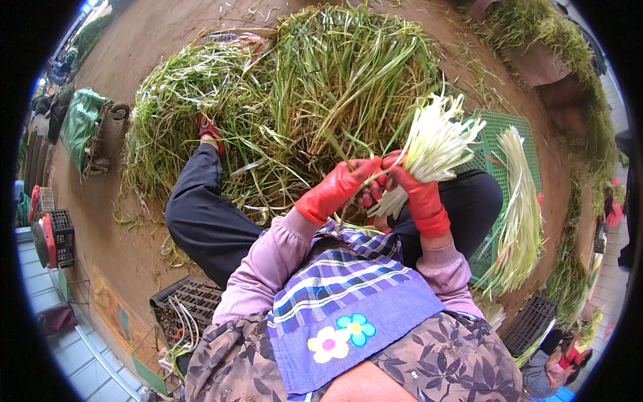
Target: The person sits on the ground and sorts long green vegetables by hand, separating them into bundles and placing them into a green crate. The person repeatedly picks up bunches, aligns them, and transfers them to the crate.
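My right hand [413, 193], in a red rubber glove, holds a bunch of pale yellow-white stalks [434, 138], possibly blanched garlic leaves or chives. Their thick ends fan out up and to the right, and the other ends show below the palm. My left hand [346, 183], gloved alike, meets the right at the fingertips. It pinches a thin greenish stalk [354, 198] that hangs towards my lap. Fingers partly hide where the stalk and bunch meet. Before my knees lies a large heap of long green leafy stalks [351, 85].
At my right, a green plastic crate [517, 128] carries a long tied bundle of pale stalks [520, 221]. Dark crates stand behind me at left [191, 301] and right [530, 321]. A cart with a green sheet [83, 125] is far left. People sit at the lower right.
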Available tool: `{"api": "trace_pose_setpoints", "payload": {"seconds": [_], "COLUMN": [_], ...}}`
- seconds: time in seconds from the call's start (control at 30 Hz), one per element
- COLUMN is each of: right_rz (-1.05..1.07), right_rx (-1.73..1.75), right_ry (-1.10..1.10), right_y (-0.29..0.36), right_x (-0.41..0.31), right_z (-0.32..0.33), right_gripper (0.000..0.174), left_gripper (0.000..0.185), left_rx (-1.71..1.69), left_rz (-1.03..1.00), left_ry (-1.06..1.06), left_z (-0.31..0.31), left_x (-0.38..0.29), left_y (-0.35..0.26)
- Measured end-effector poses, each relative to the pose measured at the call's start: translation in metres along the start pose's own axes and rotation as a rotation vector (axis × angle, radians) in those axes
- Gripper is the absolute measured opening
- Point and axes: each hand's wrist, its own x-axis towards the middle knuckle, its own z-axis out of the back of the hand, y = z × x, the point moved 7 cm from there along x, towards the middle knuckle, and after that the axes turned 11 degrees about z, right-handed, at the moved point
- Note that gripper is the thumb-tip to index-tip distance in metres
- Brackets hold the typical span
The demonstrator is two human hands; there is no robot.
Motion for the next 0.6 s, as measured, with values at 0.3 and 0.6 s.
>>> {"api": "trace_pose_setpoints", "payload": {"seconds": [0.3, 0.6], "right_rz": [0.143, 0.270], "right_rx": [0.160, 0.532], "right_ry": [-0.174, -0.349], "right_y": [0.012, 0.033], "right_x": [-0.001, 0.017], "right_z": [0.015, 0.051], "right_gripper": [0.016, 0.020], "left_gripper": [0.018, 0.021], "left_rx": [0.260, 0.958], "left_rz": [-0.301, -0.405], "left_ry": [-0.303, -0.771], "left_z": [0.009, 0.115], "left_x": [-0.004, -0.024], "left_y": [-0.016, 0.010]}}
